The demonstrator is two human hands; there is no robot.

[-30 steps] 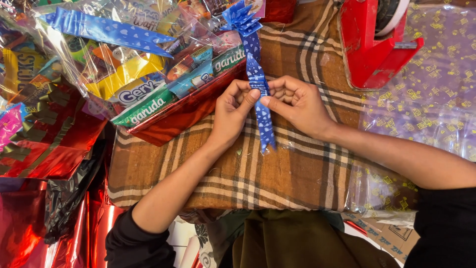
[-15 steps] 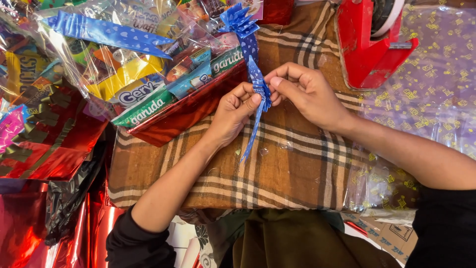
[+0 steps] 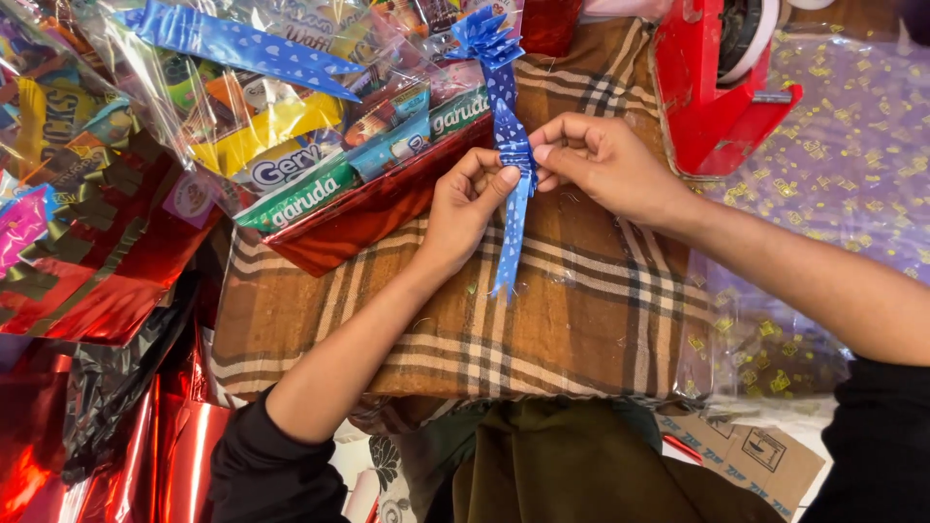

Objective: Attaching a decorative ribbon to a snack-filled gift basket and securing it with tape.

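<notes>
Both hands meet over a brown plaid cloth (image 3: 581,320) that covers the surface in front of the person. The left hand (image 3: 465,208) and the right hand (image 3: 605,165) each pinch the same blue ribbon (image 3: 511,145), a narrow strip printed with small white hearts. The left fingers (image 3: 499,182) are closed on the ribbon from one side, thumb and forefinger tight against it, and the right fingers (image 3: 552,153) are closed on it from the other side at the same spot, where the strip looks bunched. Above the pinch the ribbon runs up to a gathered, fanned bow (image 3: 481,34) at the top corner of a hamper (image 3: 373,203), a red tray of packaged snacks wrapped in clear cellophane. Below the pinch the loose tail hangs down over the plaid cloth and ends in a point. A second length of the same blue ribbon (image 3: 232,44) lies slantwise across the top of the wrapped hamper. A red tape dispenser (image 3: 722,92) stands just beyond the right hand, near a clear sheet printed with yellow marks (image 3: 852,165). Shiny red foil wrap (image 3: 107,261) lies crumpled at the person's left, beside the hamper. Both forearms are bare, with dark sleeves pushed up near the elbows.
</notes>
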